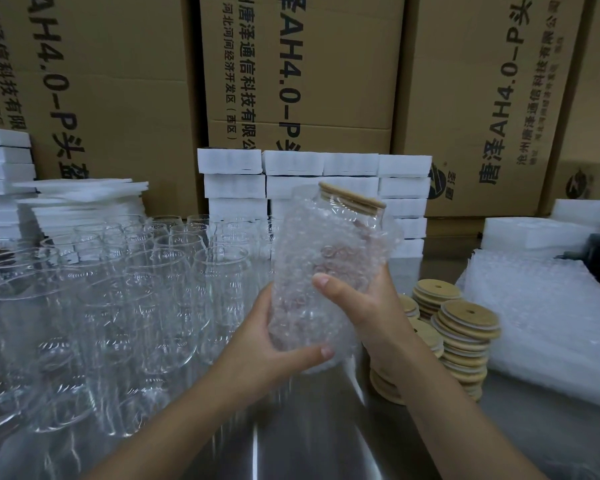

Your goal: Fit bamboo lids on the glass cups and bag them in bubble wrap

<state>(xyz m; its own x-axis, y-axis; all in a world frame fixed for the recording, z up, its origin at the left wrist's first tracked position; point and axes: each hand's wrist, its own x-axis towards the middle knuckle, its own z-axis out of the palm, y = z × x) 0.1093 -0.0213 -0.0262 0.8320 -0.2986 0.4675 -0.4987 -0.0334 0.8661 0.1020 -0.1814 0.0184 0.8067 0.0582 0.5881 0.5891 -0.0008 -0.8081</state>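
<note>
1. Above the bench (309, 427), in the middle of the view, we hold with both hands one glass cup (347, 223) that sits inside a bubble wrap bag (312, 265).
2. On this cup a bamboo lid (352, 195) is fitted; the lid and the neck of the cup show at the mouth of the bag, and the cup is tilted with its top toward the right.
3. Our left hand (267, 348) grips the lower part of the bag, with the thumb laid across the front and the fingers behind it.
4. Our right hand (364, 306) grips the bag a little higher, thumb on the front; its fingers show faintly through the wrap at the back.
5. To the left, many empty glass cups (118, 289) stand close together on the bench, upright and with no lids.
6. To the right, just behind our right wrist, stacks of bamboo lids (465, 337) stand on the bench, each lid with a small hole.
7. Farther right lies a pile of flat bubble wrap bags (548, 313).
8. Behind, white foam boxes (291, 181) are stacked in front of big cardboard cartons (302, 64).
</note>
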